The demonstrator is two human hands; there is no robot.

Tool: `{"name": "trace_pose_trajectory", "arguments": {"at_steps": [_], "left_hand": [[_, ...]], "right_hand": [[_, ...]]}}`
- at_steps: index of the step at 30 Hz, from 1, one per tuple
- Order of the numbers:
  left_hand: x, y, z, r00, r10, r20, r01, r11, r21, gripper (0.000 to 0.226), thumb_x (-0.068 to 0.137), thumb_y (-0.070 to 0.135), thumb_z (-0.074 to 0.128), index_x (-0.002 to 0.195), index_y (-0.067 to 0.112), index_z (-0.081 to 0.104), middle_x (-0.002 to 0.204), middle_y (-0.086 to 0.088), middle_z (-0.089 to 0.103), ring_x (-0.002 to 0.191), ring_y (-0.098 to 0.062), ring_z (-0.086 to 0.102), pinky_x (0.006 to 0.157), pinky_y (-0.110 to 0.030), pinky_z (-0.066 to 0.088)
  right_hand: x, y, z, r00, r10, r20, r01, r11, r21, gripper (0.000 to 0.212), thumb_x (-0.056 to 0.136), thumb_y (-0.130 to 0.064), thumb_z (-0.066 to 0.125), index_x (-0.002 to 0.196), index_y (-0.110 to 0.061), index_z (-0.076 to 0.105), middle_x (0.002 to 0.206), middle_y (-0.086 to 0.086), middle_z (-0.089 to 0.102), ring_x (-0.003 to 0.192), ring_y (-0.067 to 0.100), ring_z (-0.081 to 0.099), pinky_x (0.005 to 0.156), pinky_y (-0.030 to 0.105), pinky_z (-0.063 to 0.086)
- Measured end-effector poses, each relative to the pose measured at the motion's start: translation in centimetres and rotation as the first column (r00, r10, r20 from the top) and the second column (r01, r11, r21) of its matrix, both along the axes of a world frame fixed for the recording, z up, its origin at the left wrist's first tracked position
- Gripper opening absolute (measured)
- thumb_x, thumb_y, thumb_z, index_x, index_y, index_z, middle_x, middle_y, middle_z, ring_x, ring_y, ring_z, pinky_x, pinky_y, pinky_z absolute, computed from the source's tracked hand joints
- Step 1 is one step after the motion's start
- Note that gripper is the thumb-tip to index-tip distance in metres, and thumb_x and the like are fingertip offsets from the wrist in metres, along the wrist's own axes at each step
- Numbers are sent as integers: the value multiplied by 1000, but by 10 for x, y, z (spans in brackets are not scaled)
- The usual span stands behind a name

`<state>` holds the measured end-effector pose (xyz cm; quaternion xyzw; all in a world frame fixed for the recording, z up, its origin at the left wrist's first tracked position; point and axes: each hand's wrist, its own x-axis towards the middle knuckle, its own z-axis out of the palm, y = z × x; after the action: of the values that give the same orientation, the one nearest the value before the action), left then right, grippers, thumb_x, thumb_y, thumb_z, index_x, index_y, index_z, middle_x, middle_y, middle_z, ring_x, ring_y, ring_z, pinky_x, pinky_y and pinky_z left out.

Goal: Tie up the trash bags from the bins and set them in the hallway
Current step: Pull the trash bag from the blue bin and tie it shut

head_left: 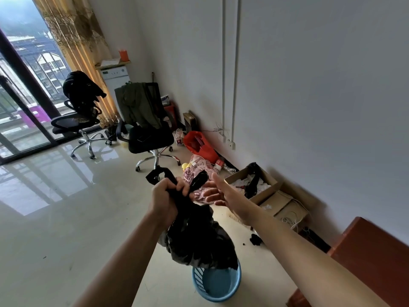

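- trash bag (194,238): black plastic, crumpled and bulging. Neck is gathered in the left hand (164,196), with two loose handle ends sticking up past the fist. Body hangs, its bottom just inside the bin's rim.
- bin (219,286): light blue, round, slotted wall, upright on the floor under the bag.

The pale floor (66,218) holds a blue bin (218,286), cardboard box (272,196) and red bag (200,146).

head cam | wide-angle (horizon tilted) | looks forward and down | close over blue bin (223,284)
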<state>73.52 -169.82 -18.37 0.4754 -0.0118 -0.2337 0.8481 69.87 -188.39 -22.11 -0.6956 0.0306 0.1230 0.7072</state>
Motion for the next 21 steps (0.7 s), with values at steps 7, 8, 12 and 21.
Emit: {"name": "trace_pose_trajectory", "arguments": {"at_steps": [7,8,12,21], "left_hand": [[-2,-9,-7,997,71,-32,-68,995,72,48,101,42,33,63,13,36,69,-13,52,72,-28,52,71,-37,51],[1,-7,-10,989,136,-60,-133,990,43,53,102,49,31,62,14,35,72,-14,57,75,-26,56,79,-39,50],[18,27,-23,861,431,-271,-452,892,-15,52,104,45,28,61,17,33,49,-5,37,57,-25,46,85,-51,51],[19,28,-1,822,392,-413,-471,876,-105,53,105,47,23,62,16,31,43,-2,32,55,-21,37,88,-58,46]], "right_hand": [[10,-1,4,987,-137,86,136,991,10,21,98,-26,59,105,-8,67,83,-1,69,66,2,62,58,13,46],[11,-4,-1,986,-156,65,158,987,-23,22,98,-27,59,101,-7,65,79,0,68,62,2,61,55,12,45],[13,-43,-33,939,-342,34,332,877,-347,40,92,-51,60,85,-12,65,73,4,68,69,19,64,65,36,50],[23,-64,-22,713,-699,-58,702,709,76,21,100,-29,57,90,-12,61,74,4,66,60,13,65,53,24,53]]}}
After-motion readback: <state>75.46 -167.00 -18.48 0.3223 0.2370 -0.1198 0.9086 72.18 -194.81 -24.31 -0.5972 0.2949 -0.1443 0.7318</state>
